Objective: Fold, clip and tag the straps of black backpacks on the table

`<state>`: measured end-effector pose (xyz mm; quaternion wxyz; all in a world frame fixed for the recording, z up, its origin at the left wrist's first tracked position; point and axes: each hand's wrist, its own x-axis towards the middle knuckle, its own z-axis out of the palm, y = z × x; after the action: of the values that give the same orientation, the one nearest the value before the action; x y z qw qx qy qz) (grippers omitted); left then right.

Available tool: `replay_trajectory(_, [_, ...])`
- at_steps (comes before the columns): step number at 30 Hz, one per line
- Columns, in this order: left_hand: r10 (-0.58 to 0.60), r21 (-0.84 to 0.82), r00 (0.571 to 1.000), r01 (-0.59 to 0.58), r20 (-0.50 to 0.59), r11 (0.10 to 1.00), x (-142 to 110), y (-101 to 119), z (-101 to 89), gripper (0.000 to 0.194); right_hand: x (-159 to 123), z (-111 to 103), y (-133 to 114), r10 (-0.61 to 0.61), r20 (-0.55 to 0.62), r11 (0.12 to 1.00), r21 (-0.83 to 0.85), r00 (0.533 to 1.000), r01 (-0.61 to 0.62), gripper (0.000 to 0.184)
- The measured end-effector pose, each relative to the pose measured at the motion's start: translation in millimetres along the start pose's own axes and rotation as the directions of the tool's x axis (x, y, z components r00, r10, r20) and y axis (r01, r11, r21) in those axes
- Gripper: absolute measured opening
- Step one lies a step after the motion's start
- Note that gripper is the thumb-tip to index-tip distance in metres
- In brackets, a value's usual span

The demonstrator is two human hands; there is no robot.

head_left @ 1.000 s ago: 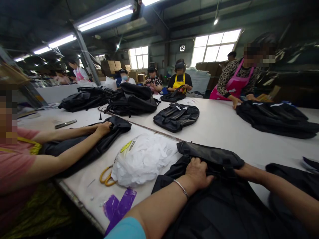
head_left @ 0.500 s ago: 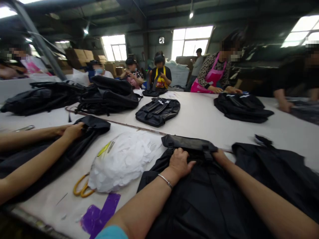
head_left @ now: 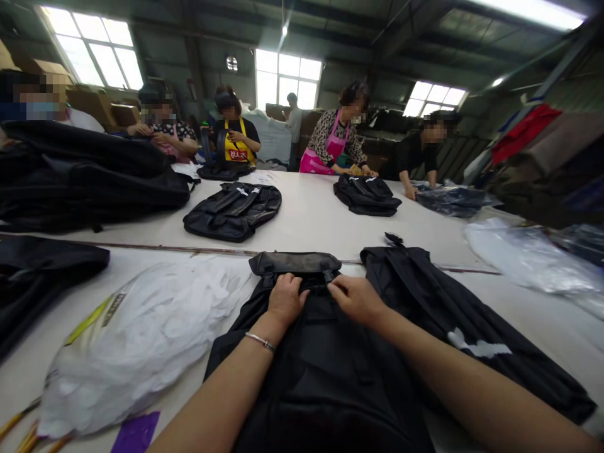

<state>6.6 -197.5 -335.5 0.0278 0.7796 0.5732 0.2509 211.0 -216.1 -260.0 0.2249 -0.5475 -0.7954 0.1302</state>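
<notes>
A black backpack (head_left: 325, 384) lies on the table in front of me, its top flap (head_left: 297, 262) pointing away. My left hand (head_left: 287, 299) is closed on the fabric at the bag's upper edge, just below the flap, with a metal bangle on the wrist. At the flap's right end, my right hand (head_left: 357, 301) pinches the bag near a strap and buckle (head_left: 326, 272). The fingertips of both hands are partly hidden by the fabric. Against the bag's right side lies another black backpack (head_left: 425, 283) with white wrapping on its straps.
A clear bag of white pieces (head_left: 151, 340) lies left, beside purple tape (head_left: 136, 433) and yellow scissor handles (head_left: 31, 434). More black bags (head_left: 236, 211) are across the white table (head_left: 306, 214). Plastic sheets (head_left: 533, 258) lie right. Several co-workers, one in a pink apron (head_left: 336, 143), work opposite.
My view has swung right, and the neighbour's arms at left are out of sight. My right hand has shifted from the flap's outer corner to a pinch near the buckle. The left hand keeps its hold.
</notes>
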Motion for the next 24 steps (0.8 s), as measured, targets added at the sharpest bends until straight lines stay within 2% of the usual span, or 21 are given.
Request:
replay_trajectory(2, [-0.009,0.024,0.999,0.008,0.039,1.000,1,0,-2.1,0.026,-3,16,-22,0.084,0.212,0.996,-0.031,0.974,-0.079,0.045])
replay_trajectory(4, [-0.020,0.045,0.996,0.016,0.083,0.999,4,-2,-5.8,0.026,4,36,-31,0.209,0.322,0.977,-0.104,0.924,-0.185,0.054])
replay_trajectory(7, [-0.027,0.074,0.989,0.017,0.144,0.997,8,-7,-14.1,0.029,18,60,-31,0.338,0.312,0.939,-0.172,0.888,-0.297,0.044])
replay_trajectory(9, [-0.040,0.097,0.984,0.023,0.174,0.995,13,-9,-20.7,0.029,24,66,-30,0.353,0.298,0.934,-0.174,0.887,-0.313,0.028])
replay_trajectory(14, [-0.094,0.154,0.973,0.062,0.210,0.986,26,-6,-33.8,0.030,12,60,-36,0.237,0.318,0.971,-0.104,0.918,-0.215,0.010])
replay_trajectory(19, [-0.107,0.189,0.978,0.072,0.179,0.979,31,-5,-35.7,0.033,-15,42,-44,0.075,0.278,0.993,0.065,0.958,-0.097,0.018])
replay_trajectory(21, [-0.101,0.201,0.982,0.068,0.161,0.977,28,-6,-34.7,0.033,-23,36,-47,0.086,0.254,0.962,0.230,0.963,-0.146,0.018])
replay_trajectory(22, [-0.095,0.204,0.983,0.062,0.156,0.977,26,-6,-34.5,0.032,-26,33,-48,0.129,0.262,0.920,0.327,0.957,-0.214,0.015])
replay_trajectory(24, [-0.077,0.204,0.986,0.046,0.149,0.978,21,-7,-35.5,0.031,-31,27,-53,0.248,0.339,0.752,0.524,0.908,-0.401,0.007])
